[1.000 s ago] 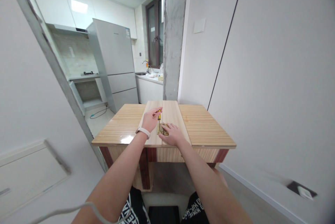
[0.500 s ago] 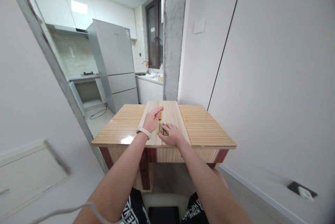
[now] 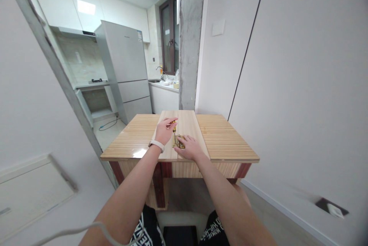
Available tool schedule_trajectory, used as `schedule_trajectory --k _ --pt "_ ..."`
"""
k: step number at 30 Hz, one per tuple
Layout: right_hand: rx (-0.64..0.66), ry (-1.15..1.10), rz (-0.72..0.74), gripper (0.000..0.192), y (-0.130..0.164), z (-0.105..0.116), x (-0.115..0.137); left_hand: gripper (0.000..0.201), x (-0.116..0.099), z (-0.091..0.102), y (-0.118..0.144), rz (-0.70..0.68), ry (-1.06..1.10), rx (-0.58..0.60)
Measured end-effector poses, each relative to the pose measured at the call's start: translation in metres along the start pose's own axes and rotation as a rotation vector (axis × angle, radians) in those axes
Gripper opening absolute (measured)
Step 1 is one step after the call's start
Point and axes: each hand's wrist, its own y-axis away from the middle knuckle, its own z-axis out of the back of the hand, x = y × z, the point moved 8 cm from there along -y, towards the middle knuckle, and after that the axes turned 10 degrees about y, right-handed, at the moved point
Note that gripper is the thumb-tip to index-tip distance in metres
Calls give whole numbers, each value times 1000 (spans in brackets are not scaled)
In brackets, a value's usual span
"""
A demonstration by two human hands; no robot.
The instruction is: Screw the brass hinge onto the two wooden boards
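My left hand (image 3: pixel 165 131) is closed around the yellow handle of a screwdriver (image 3: pixel 174 126), its fingers pinching near the top. The screwdriver stands nearly upright, with its shaft pointing down at a brass-coloured hinge (image 3: pixel 181 145). Two pale wooden boards (image 3: pixel 188 121) lie side by side, and the hinge sits across the seam between them, close to the near edge. My right hand (image 3: pixel 190 147) rests on the hinge with the fingers stretched out and the thumb apart, covering part of it. Whether the tip sits in a screw is too small to tell.
Under the boards is a striped wooden table (image 3: pixel 227 138) with a glossy top. Beyond it stand a grey fridge (image 3: pixel 126 54) and a sink counter (image 3: pixel 163 94). Walls rise on both sides. A pale cable (image 3: pixel 94 224) crosses near my left forearm.
My left hand has shifted slightly left, and its fingers have changed their grip on the screwdriver handle, which now leans a little left. My right hand stays on the hinge.
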Motion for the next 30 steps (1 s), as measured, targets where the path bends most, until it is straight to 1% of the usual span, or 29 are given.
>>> schedule_trajectory --k 6,13,18,21,30 --pt "8 5 -8 78 0 4 2 31 -1 -4 1 -22 -1 27" --pt "9 3 -14 78 0 4 3 33 -5 -4 0 -44 -81 27" --pt "-2 -4 -4 78 2 5 3 32 5 2 0 11 -40 -17" --pt "-9 -4 0 78 2 6 3 29 9 4 0 20 -16 -30" --pt "-12 -1 -2 77 1 5 3 29 -1 0 0 -24 -8 -8"
